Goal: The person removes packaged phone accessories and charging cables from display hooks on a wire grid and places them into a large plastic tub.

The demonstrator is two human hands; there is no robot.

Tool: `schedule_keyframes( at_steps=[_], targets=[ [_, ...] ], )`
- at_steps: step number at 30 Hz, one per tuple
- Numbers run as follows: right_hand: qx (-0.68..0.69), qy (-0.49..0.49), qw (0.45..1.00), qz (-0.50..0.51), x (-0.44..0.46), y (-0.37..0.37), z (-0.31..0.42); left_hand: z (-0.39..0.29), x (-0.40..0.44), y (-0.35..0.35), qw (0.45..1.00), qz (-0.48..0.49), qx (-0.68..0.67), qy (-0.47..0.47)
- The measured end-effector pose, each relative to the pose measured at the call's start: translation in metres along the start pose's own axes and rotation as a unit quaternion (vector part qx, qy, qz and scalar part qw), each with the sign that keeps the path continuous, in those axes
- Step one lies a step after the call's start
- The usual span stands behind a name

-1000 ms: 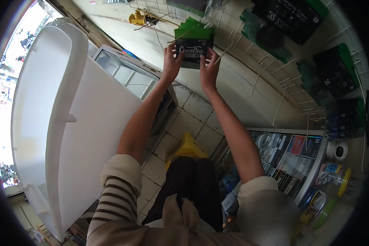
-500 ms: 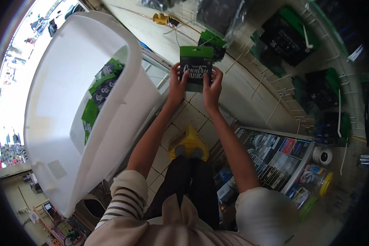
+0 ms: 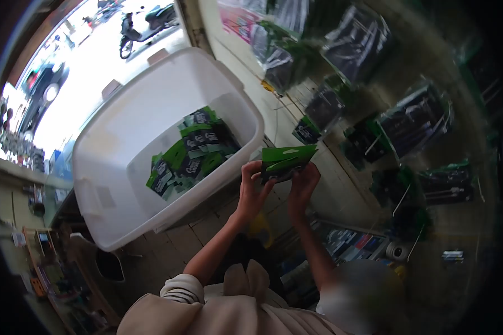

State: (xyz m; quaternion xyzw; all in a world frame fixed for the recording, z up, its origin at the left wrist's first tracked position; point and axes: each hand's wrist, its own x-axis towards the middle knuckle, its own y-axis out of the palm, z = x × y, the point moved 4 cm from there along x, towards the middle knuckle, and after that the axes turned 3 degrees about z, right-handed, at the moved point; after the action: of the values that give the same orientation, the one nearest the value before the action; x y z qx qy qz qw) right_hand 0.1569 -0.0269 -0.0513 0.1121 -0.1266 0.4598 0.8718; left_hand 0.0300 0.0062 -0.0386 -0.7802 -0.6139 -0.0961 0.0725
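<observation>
My left hand (image 3: 253, 192) grips the left side of a green-and-black packet (image 3: 285, 161), its fingers closed round the edge. On the packet's right side my right hand (image 3: 304, 187) is closed too. The packet is tilted, its green top with a hanging slot turned up, and more than one green flap shows. Just left of my hands stands a large white plastic tub (image 3: 145, 95), open at the top. Several green-and-black packets (image 3: 193, 151) lie in a loose pile inside it.
A wall rack at the right carries hanging black-and-green packets (image 3: 416, 120) and bare hooks. Below my right arm is a display case (image 3: 352, 243) with a white roll (image 3: 397, 251) beside it. A wooden shelf (image 3: 44, 268) stands lower left; a motorbike (image 3: 145, 28) is outside.
The view has swung left, bringing the tub and its packets fully into sight. Both hands still hold the packet, now away from the wall hooks and tilted so its printed front is mostly hidden.
</observation>
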Motion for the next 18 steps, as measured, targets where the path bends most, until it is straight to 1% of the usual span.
schedule_keyframes(
  at_steps=[3,4,7,8,10,11,12,13,14,15,16,17,18],
  targets=[
    [0.058,0.006,0.995,0.077,0.014,0.039,0.030,-0.042,0.004,-0.034,0.997,-0.058,0.045,-0.010],
    [0.065,0.007,0.993,0.095,0.018,0.056,0.035,-0.045,0.007,-0.047,0.996,-0.076,0.049,-0.009],
    [0.052,-0.040,0.986,0.153,0.025,0.109,0.041,-0.051,0.015,-0.092,0.989,-0.145,0.030,0.009],
    [0.057,-0.034,0.983,0.172,0.026,0.127,0.042,-0.048,0.016,-0.109,0.986,-0.165,0.033,0.004],
    [-0.022,-0.052,0.968,0.245,0.027,0.167,0.043,-0.037,0.019,-0.143,0.980,-0.193,0.041,-0.010],
    [-0.019,-0.043,0.965,0.260,0.026,0.185,0.037,-0.031,0.021,-0.160,0.978,-0.208,0.036,-0.006],
    [-0.053,-0.026,0.951,0.304,0.026,0.204,0.027,-0.019,0.023,-0.178,0.975,-0.219,0.038,-0.014],
    [-0.087,-0.012,0.934,0.346,0.027,0.222,0.016,0.000,0.027,-0.197,0.974,-0.217,0.042,-0.055],
    [-0.088,-0.009,0.930,0.356,0.028,0.238,0.000,0.019,0.029,-0.214,0.971,-0.214,0.045,-0.096],
    [-0.133,0.004,0.912,0.389,0.026,0.255,-0.026,0.034,0.032,-0.228,0.969,-0.223,0.044,-0.100],
    [-0.177,0.015,0.890,0.420,0.022,0.270,-0.050,0.053,0.033,-0.242,0.963,-0.212,0.064,-0.151],
    [-0.216,-0.032,0.874,0.434,0.019,0.283,-0.067,0.070,0.033,-0.254,0.955,-0.200,0.083,-0.202],
    [-0.215,-0.030,0.871,0.441,0.017,0.292,-0.085,0.082,0.033,-0.264,0.953,-0.206,0.082,-0.206]
  ],
)
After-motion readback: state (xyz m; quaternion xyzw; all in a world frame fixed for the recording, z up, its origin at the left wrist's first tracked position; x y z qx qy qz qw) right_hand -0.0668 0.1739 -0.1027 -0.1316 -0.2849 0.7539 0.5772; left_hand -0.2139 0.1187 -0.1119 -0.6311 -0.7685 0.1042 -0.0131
